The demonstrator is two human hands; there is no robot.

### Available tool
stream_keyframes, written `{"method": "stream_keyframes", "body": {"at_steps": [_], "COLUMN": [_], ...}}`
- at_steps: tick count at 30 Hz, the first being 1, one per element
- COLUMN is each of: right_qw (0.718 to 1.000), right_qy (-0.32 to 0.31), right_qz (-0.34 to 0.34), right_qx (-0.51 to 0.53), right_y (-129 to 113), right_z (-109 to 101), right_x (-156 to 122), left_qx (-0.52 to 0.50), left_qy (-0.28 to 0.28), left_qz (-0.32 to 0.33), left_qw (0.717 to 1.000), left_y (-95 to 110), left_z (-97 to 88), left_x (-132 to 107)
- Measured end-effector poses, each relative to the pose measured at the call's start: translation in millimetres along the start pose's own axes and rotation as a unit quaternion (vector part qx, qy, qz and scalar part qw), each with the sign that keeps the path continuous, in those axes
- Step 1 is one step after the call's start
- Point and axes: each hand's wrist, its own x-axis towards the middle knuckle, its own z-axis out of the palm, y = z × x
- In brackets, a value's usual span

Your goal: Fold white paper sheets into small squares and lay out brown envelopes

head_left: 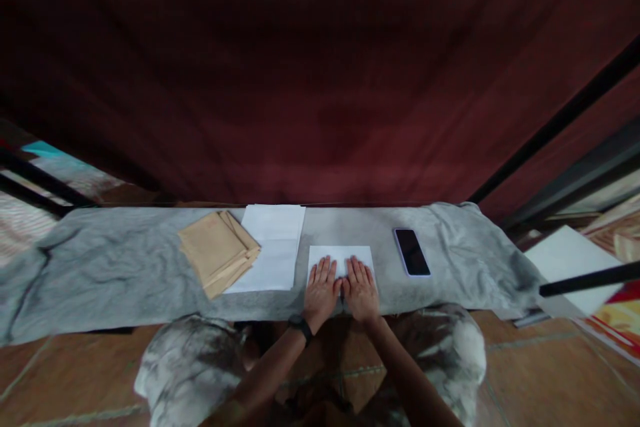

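My left hand (pixel 322 285) lies flat on a white sheet of paper (pixel 340 253), fingers stretched away from me. Beside it my right hand (pixel 359 287) rests flat on the same sheet, and the two thumbs come close together. The sheet looks smaller than the other paper, perhaps folded; the hands cover much of its lower part. To the left is a stack of larger white sheets (pixel 275 247). A pile of brown paper envelopes (pixel 215 250) overlaps that stack's left side. Neither hand grips anything.
A phone with a dark screen (pixel 413 252) lies right of the hands on a grey cloth (pixel 140 260) covering the narrow bench. A dark red curtain (pixel 320 113) hangs behind. Black bars (pixel 555 123) stand at both sides. More white paper (pixel 570 260) sits at the far right.
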Motion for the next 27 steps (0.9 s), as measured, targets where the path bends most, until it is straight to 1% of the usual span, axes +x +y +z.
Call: {"method": "stream_keyframes", "body": {"at_steps": [4, 8, 11, 13, 17, 19, 21, 23, 27], "right_qw": [0.999, 0.998, 0.995, 0.997, 1.0, 0.999, 0.998, 0.999, 0.998], "right_qy": [0.001, 0.016, 0.028, 0.021, -0.018, -0.027, -0.023, -0.008, 0.018], "right_qz": [0.024, 0.059, 0.087, 0.072, -0.023, -0.046, -0.049, -0.042, -0.029], "right_qx": [-0.022, -0.034, -0.04, -0.035, -0.011, -0.011, -0.017, -0.024, -0.046], "right_y": [8, 20, 21, 14, -6, -11, -10, -5, 10], "right_z": [1, -2, -2, -1, 7, 11, 14, 15, 13], "right_x": [-3, -5, -3, 2, 18, 25, 32, 35, 33], "left_qx": [0.027, 0.035, 0.038, 0.039, 0.051, 0.064, 0.075, 0.083, 0.088], "left_qy": [-0.009, -0.006, -0.004, -0.003, -0.017, -0.026, -0.03, -0.029, -0.024], "left_qz": [-0.015, -0.026, -0.026, -0.025, -0.019, -0.019, -0.021, -0.021, -0.018], "left_qw": [0.999, 0.999, 0.999, 0.999, 0.998, 0.997, 0.996, 0.996, 0.996], "left_y": [-6, -14, -14, -14, -12, -11, -11, -11, -13], "left_z": [2.2, -0.7, -0.7, -0.3, -1.6, -3.0, -4.1, -4.5, -2.5], "left_x": [-9, -9, -10, -10, -10, -10, -10, -10, -11]}}
